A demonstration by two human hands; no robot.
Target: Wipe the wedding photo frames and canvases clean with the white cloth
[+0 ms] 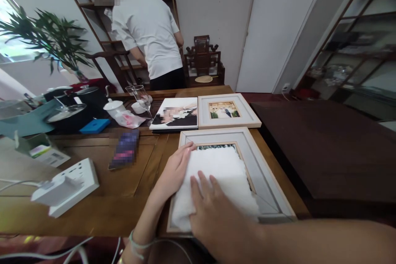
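A white tissue or cloth (218, 165) with a wavy edge lies over the glass of a pale wooden picture frame (272, 173) on the table. My right hand (219, 210) rests on the cloth, its fingers spread and laid flat. Along the frame's left side lies my left hand (175, 171), fingers stretched out, their tips near the upper left of the inner picture and the cloth's edge; its thumb is hidden. Under the cloth, only the top and right margins of the photo show. Behind it, a second framed photo (225, 110) touches a photo panel (175, 113).
Left on the wooden table (148, 169) are a power strip (76, 185), a pixelated dark packet (125, 148), a blue box (95, 126), a white lidded cup (116, 109), glasses (144, 97) and a pot (69, 117). A person (151, 29) stands beyond, turned away. A dark table (324, 148) stands right.
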